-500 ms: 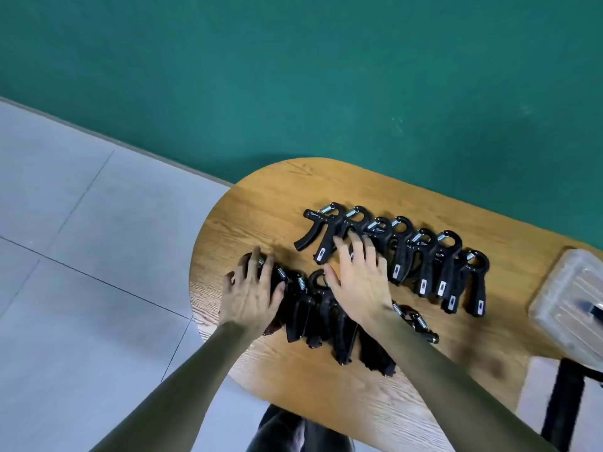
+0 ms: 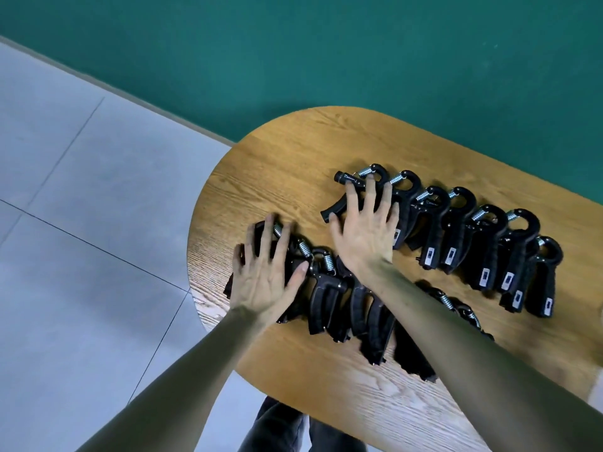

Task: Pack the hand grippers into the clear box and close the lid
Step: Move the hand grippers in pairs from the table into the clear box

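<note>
Two rows of black hand grippers on a wooden table, rounded at its end. Left hand flat and spread wide, palm down on the end of the near row, fingers over the springs, nothing clasped. Right hand also open and spread, resting on the first grippers of the far row; fingertips touching the coil end of the outermost one, no grip closed around it. Rest of the far row stretching away beyond the right hand's little finger side (white labels on the handles). Under the right forearm, more of the near row. Beyond the fingers, a green wall; outside the left hand, grey floor tiles. Clear box not visible.
</note>
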{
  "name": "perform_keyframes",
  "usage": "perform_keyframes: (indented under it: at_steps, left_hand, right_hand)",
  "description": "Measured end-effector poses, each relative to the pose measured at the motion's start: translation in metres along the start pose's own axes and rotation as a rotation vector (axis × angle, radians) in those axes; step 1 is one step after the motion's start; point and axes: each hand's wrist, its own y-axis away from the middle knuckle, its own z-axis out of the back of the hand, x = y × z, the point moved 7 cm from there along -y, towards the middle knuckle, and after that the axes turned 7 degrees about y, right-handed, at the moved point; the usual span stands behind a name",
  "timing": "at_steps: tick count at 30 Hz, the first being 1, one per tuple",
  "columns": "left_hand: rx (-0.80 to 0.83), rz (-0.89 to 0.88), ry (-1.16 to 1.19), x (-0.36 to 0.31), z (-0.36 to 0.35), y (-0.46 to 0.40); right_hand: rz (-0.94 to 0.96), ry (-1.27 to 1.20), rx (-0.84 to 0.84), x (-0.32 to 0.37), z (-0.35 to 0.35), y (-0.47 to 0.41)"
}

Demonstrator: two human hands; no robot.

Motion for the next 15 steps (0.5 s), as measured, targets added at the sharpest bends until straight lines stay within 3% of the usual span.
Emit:
perform_keyframes:
  at_steps: [8, 15]
  left_hand:
    - [0.054, 0.033, -0.007, 0.009, 0.004, 0.007]
    - [0.066, 0.046, -0.042, 0.007, 0.009, 0.002]
  right_hand:
    - [-0.169, -0.024, 0.031, 0.013, -0.01, -0.02]
    - [-0.063, 0.021, 0.086, 0.037, -0.014, -0.015]
